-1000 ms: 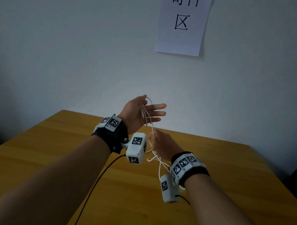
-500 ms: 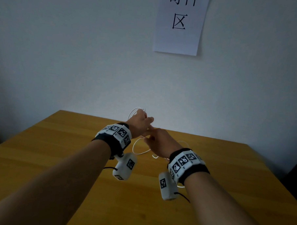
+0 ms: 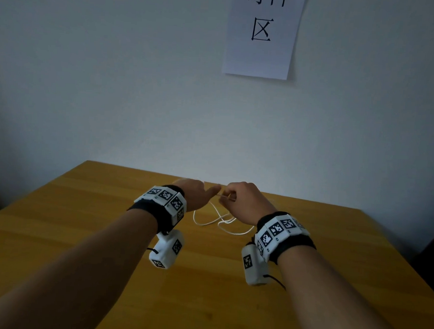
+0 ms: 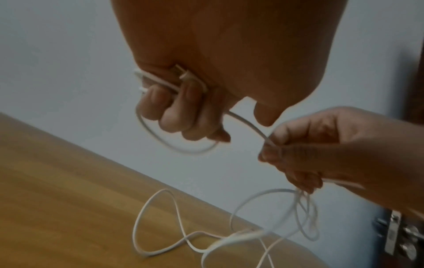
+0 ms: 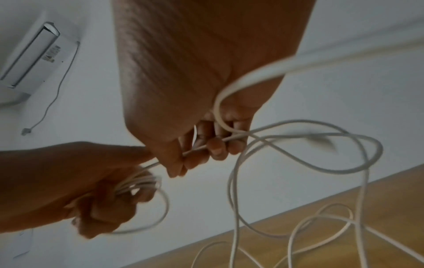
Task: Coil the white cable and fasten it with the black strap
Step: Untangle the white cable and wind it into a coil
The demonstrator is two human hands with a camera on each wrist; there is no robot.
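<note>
Now both hands grip white cable (image 4: 158,223) — loose loops on table (image 3: 83,233).

The black strap cannot be made out in any view. In the head view the paper sign (image 3: 262,34) is cut off by the top edge, and the white cable (image 3: 218,220) is hidden where it runs behind both hands. Its loops blur at the right wrist view's right side.
</note>
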